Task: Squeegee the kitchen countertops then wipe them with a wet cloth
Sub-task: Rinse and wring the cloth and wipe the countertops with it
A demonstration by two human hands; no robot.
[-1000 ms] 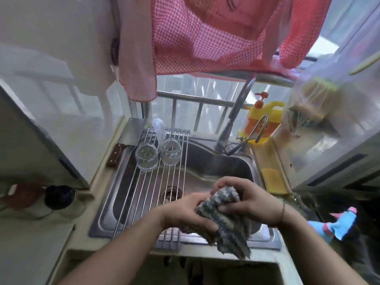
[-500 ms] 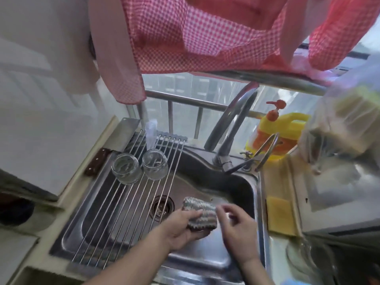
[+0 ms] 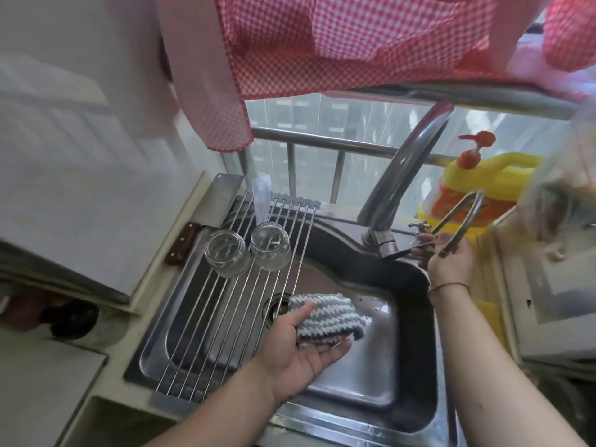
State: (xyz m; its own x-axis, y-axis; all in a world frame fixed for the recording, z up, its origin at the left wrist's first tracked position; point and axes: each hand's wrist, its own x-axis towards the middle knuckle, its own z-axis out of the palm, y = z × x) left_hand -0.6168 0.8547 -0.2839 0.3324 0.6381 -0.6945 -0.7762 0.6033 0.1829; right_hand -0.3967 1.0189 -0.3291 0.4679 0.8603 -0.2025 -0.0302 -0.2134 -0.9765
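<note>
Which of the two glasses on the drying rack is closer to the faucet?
The right-hand glass, sitting on the rack's rods nearest the open basin. The other glass touches its left side, toward the knife handle, farther from the faucet.

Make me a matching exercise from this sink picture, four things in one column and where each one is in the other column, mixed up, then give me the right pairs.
Things:
1. striped cloth
2. two glass jars
3. yellow detergent jug
4. cleaver

Places:
A. on the counter behind the sink, by the window railing
B. on the roll-up drying rack
C. at the sink's far left edge, wooden handle toward the camera
D. in the grip of the left hand, over the basin

Pairs: 1-D, 2-B, 3-A, 4-C
</note>
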